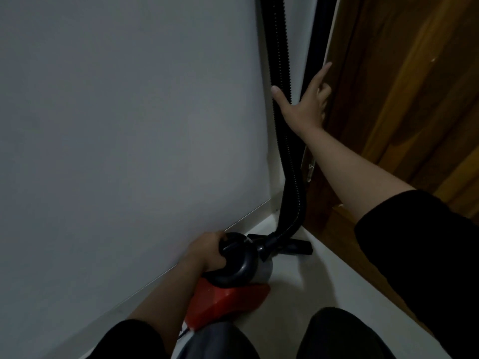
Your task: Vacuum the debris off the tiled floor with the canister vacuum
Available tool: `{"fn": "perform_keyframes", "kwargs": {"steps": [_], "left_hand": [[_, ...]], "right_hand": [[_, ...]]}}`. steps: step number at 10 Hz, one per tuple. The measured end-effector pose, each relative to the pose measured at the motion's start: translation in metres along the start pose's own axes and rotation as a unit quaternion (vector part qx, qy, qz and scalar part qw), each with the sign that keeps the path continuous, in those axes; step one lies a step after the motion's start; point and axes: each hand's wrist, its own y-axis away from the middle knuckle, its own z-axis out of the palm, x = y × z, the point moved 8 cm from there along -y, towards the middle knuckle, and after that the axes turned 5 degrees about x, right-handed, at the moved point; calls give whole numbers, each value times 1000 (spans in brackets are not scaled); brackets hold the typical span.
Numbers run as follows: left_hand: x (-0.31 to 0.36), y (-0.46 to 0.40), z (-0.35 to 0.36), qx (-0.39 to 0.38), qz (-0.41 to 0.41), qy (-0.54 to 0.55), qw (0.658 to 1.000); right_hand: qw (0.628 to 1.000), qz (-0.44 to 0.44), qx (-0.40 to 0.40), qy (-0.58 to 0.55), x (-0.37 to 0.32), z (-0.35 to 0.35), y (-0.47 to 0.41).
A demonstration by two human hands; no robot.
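Note:
The canister vacuum (233,288), red below and black with grey on top, stands low on the pale floor (305,286) close to the wall. My left hand (207,252) grips its black top handle. A black ribbed hose (281,99) rises from the canister's front and runs up out of the top of the view. A black floor nozzle (300,246) lies just beyond the canister. My right hand (307,104) is stretched forward with fingers spread, resting against the edge of the wooden door (401,86), beside the hose. No debris shows in the dim light.
A plain grey wall (116,112) fills the left, meeting the floor along a pale skirting. The brown wooden door closes the right side, leaving a narrow floor strip. My knees (337,332) in dark trousers are at the bottom edge.

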Motion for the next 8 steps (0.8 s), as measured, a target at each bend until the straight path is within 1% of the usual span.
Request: {"fn": "perform_keyframes", "kwargs": {"steps": [2, 4, 6, 7, 8], "left_hand": [[20, -9, -6, 17, 4, 25, 1000], [51, -16, -22, 45, 36, 69, 996], [92, -21, -46, 129, 79, 192, 970], [103, -25, -52, 169, 96, 214, 957], [103, -27, -53, 194, 88, 220, 952]], "right_hand": [[999, -12, -24, -26, 0, 4, 7], [997, 4, -25, -67, 2, 0, 7], [997, 4, -21, -74, 3, -1, 7], [997, 3, -4, -82, 9, -4, 6], [996, 0, 21, -91, 14, -10, 5]]}}
